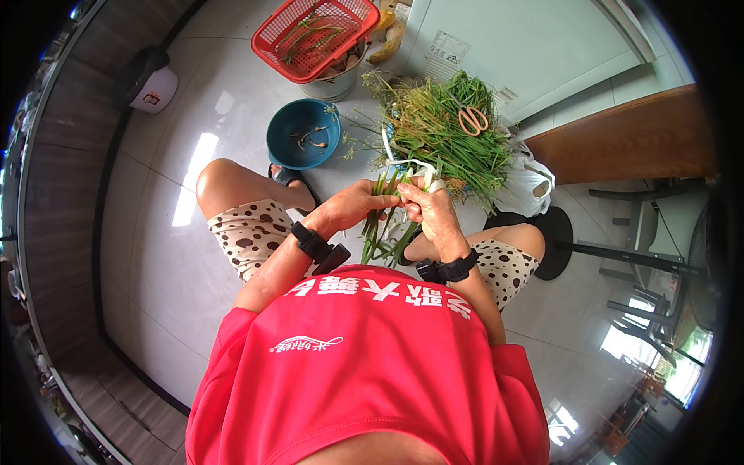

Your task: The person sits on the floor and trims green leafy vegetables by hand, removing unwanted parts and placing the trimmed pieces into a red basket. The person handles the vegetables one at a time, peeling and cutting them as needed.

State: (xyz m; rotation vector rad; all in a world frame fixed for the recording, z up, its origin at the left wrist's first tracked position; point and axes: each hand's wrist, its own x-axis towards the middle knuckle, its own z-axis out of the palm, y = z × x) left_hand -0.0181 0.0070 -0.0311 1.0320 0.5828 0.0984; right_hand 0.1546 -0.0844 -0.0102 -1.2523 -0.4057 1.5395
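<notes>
My left hand point(356, 204) and my right hand point(429, 210) meet in front of my knees, fingertips nearly touching. Between them they grip a small bunch of long green leafy stalks point(376, 232), whose leaves hang down towards my shirt. The stalks' pale ends are partly hidden by my fingers. Just beyond lies a large heap of green stalks point(447, 136), some yellowed, with thin flower heads at its left side. Scissors with orange handles point(472, 121) rest on the heap. Left of it stands a blue plastic basin point(282, 136) holding several small bulbs point(317, 144).
A red plastic basket point(273, 67) with a few stalks sits on a bucket point(334, 87). A white plastic bag point(526, 180) lies right of the heap, near a wooden panel point(622, 136) and a black round stand base point(555, 244). A white bin point(156, 92) stands at the left.
</notes>
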